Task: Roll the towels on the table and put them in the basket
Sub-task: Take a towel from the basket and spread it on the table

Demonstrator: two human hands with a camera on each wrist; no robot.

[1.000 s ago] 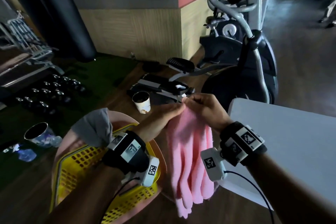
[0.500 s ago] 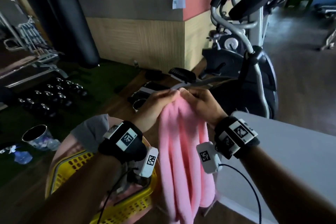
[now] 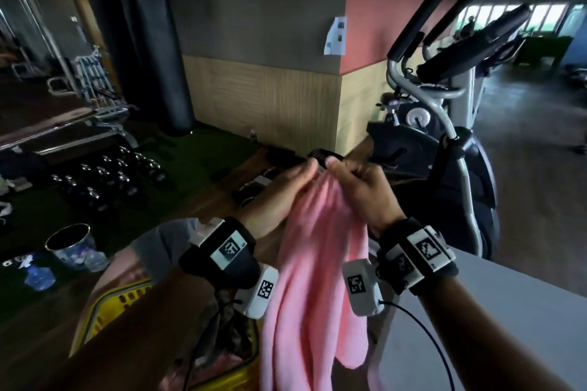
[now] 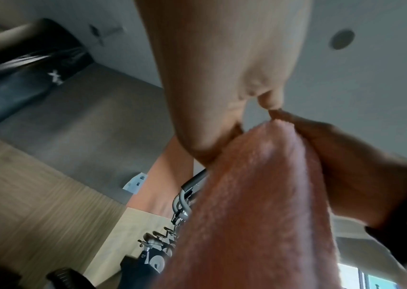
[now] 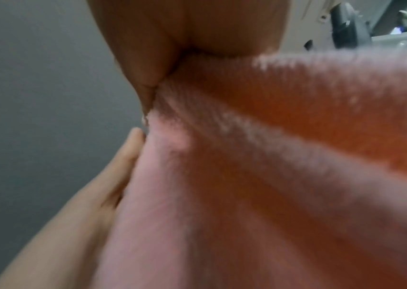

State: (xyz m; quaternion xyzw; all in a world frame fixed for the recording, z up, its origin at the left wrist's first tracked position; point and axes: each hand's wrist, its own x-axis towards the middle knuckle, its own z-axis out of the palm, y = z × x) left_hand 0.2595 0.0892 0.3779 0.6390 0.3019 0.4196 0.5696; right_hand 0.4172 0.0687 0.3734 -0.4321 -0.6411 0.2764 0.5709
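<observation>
- While it hangs lengthwise straight down, the fluffy pink terry towel (image 3: pixel 313 267) is pinched at its top by left hand (image 3: pixel 279 197) and right hand (image 3: pixel 362 190).
- Below sit the yellow perforated plastic basket (image 3: pixel 120 305) and the white surface (image 3: pixel 495 311).

Both forearms are reaching up to frame centre; left hand (image 3: pixel 279 197) and right hand (image 3: pixel 359 190) are meeting fingertip to fingertip, each pinching with curled fingers.

Towel (image 3: pixel 313 267): plain pink, fuzzy. Basket (image 3: pixel 111 305): yellow w/ hole grid. Table (image 3: pixel 508 311): white. Wrist bands (image 3: pixel 227 252): black w/ b&w square markers. Wall: grey + salmon over light wood-grain. Punch bag (image 3: pixel 143 41): black. Mat: dark green.
</observation>
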